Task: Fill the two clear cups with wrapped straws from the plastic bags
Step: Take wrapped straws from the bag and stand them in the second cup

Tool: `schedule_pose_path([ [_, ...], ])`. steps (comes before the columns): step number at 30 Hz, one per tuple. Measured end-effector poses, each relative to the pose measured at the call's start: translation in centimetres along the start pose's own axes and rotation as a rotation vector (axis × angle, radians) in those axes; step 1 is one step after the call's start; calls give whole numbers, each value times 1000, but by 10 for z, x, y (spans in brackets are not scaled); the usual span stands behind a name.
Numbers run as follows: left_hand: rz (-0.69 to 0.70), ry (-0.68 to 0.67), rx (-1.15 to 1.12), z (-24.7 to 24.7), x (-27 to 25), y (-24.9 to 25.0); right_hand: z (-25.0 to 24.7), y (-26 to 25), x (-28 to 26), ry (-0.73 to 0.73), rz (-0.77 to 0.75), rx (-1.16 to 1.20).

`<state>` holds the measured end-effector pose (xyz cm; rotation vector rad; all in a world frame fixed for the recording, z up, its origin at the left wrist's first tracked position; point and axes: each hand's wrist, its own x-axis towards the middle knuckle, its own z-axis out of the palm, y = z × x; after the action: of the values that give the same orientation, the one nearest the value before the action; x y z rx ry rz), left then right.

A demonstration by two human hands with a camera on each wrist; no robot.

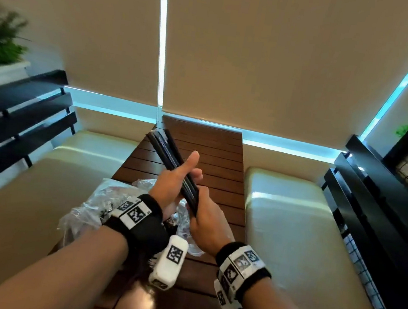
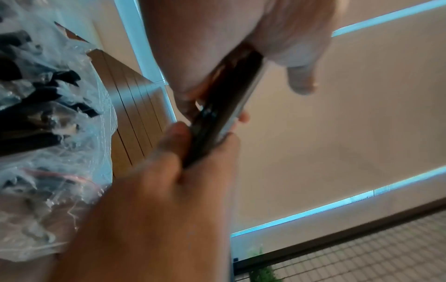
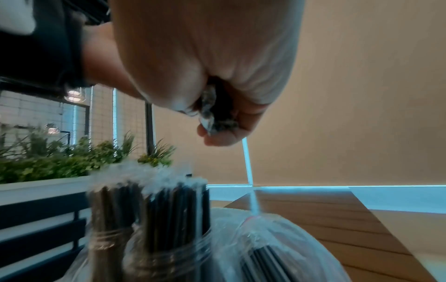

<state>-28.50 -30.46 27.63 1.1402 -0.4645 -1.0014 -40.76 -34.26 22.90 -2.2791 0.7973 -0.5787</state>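
Two cream benches [image 1: 291, 226] flank the slatted wooden table [image 1: 213, 150] before beige blinds [image 1: 283, 62].

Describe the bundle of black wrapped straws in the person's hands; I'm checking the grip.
The bundle of black wrapped straws is a thin handful of long, dark, glossy sticks in clear film. It is held in the air over the brown slatted wooden table, slanting up and away. The left hand grips its middle, thumb raised; the right hand grips its lower end.

Slatted wooden table [image 1: 223, 151] under plastic bags [image 1: 91, 208]
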Motion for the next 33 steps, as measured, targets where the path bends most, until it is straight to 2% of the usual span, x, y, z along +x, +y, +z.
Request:
schedule_pose_path([
  [3,61,184,-6,-5,1,3,15,-5,4,-48,-26,-1],
  [5,163,230,121,-8,-1,7,14,-7,11,-140,-102,-77],
  [7,292,238,280,-17,-2,11,-2,-13,21,-148,-179,-98],
  [9,404,229,441,-26,-2,15,-31,-32,31,14,-197,50],
  [12,462,178,699,-27,-4,10,-73,-79,42,378,-288,184],
  [14,481,121,727,-20,-11,5,-86,-110,47,435,-376,149],
  [16,500,83,753,-13,-15,1,-84,-128,49,321,-386,-15],
  [18,532,58,825,-9,-18,4,-74,-131,52,170,-330,-197],
  [20,568,24,848,-6,-20,7,-63,-124,52,106,-282,-273],
  [21,558,9,858,-7,-18,7,-60,-122,50,110,-287,-257],
  [23,552,8,910,-14,-15,6,-57,-118,46,154,-352,-68],
  [25,545,38,799,-24,-9,7,-60,-112,42,254,-409,161],
  [27,537,62,664,-34,-8,14,-57,-89,40,375,-358,255],
  [29,555,58,546,-45,-7,20,-41,-50,38,378,-201,197],
  [31,548,66,472,-55,-5,22,-12,-5,28,217,-84,49],
  [33,531,97,451,-64,-3,19,21,28,10,-61,-71,-77],
])
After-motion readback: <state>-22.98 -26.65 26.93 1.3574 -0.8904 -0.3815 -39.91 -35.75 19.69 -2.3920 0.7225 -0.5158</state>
